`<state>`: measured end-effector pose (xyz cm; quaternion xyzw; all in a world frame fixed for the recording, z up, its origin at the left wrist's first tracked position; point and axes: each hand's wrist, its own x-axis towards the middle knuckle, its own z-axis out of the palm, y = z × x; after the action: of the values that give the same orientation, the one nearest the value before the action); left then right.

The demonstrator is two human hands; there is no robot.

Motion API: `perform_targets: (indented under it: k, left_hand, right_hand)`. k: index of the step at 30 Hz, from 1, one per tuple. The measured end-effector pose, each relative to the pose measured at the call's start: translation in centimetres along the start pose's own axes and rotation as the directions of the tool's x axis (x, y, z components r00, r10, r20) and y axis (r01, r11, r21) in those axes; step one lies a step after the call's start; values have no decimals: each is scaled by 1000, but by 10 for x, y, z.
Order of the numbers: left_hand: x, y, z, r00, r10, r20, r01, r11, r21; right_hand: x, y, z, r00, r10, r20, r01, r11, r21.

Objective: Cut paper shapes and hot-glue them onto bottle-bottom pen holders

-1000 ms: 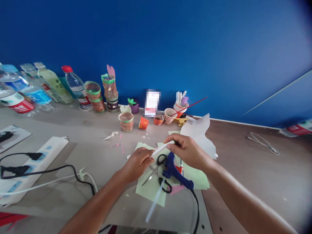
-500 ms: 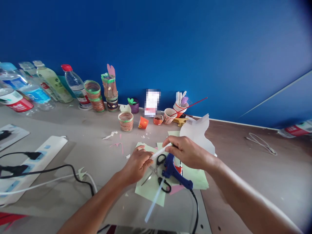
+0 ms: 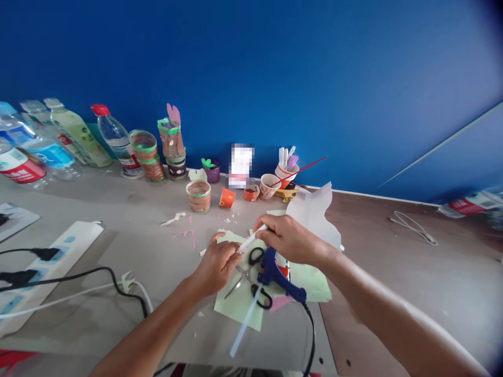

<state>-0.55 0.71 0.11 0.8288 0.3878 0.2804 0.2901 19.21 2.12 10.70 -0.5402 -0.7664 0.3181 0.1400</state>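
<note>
Between my two hands runs a slim white roll (image 3: 247, 243) that looks like rolled paper, tilted up to the right. My left hand (image 3: 216, 261) is closed around its lower end, and my right hand (image 3: 283, 235) pinches the upper end. Below lie open scissors (image 3: 247, 274) with black handles, on pale green paper (image 3: 239, 314). A blue hot glue gun (image 3: 280, 277) rests beside them under my right hand, with a translucent glue stick (image 3: 247, 320) sticking out of its back. Behind my right wrist stands a curled white paper sheet (image 3: 312, 212).
Along the blue wall stand bottles (image 3: 113, 139), decorated jars (image 3: 147, 157), a small orange cup (image 3: 227, 198) and paper cups (image 3: 269, 187). A power strip (image 3: 55, 272) with cables lies at left. Paper scraps (image 3: 184, 234) are scattered mid-table. A white cable (image 3: 414, 228) lies at right.
The view has shifted slightly, so everything sits a little further left. Both hands keep their hold on the white roll, with little other movement.
</note>
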Motion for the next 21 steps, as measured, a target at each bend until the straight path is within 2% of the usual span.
perform_targets:
  k: [4, 6, 8, 9, 10, 11, 12, 15, 16, 19, 21]
  left_hand:
    - [3, 4, -2, 996, -89, 10, 89, 981, -171]
    - [4, 5, -5, 984, -177, -15, 163, 934, -319]
    - [3, 3, -8, 957, -288, -19, 242, 837, -491]
    - [3, 1, -9, 947, -320, -25, 251, 786, -565]
    - [3, -1, -10, 939, -341, -39, 240, 734, -635]
    - [2, -3, -10, 934, -352, -54, 216, 680, -700]
    - [2, -5, -10, 931, -360, -64, 189, 622, -760]
    - [2, -9, -7, 924, -377, -60, 130, 458, -879]
    - [1, -10, -5, 923, -382, -51, 125, 422, -898]
    - [1, -11, -3, 920, -391, -34, 127, 378, -917]
    - [0, -11, -2, 918, -396, -34, 130, 382, -915]
  right_hand:
    - [-3, 7, -7, 999, 28, -18, -24, 979, 203]
    - [-9, 22, -17, 993, 22, -119, 15, 954, 301]
    - [-18, 48, -29, 963, 82, -257, 7, 945, 327]
    - [-22, 64, -34, 933, 148, -329, -48, 955, 291]
    - [-27, 83, -38, 881, 243, -405, -162, 961, 225]
    - [-32, 102, -40, 802, 348, -486, -322, 936, 138]
    - [-36, 121, -41, 714, 442, -543, -481, 873, 78]
    - [-50, 168, -37, 604, 579, -547, -634, 765, 109]
    - [-55, 178, -33, 586, 623, -519, -662, 737, 137]
    - [-68, 199, -22, 600, 691, -404, -663, 712, 232]
    - [-76, 206, -20, 604, 695, -390, -633, 716, 295]
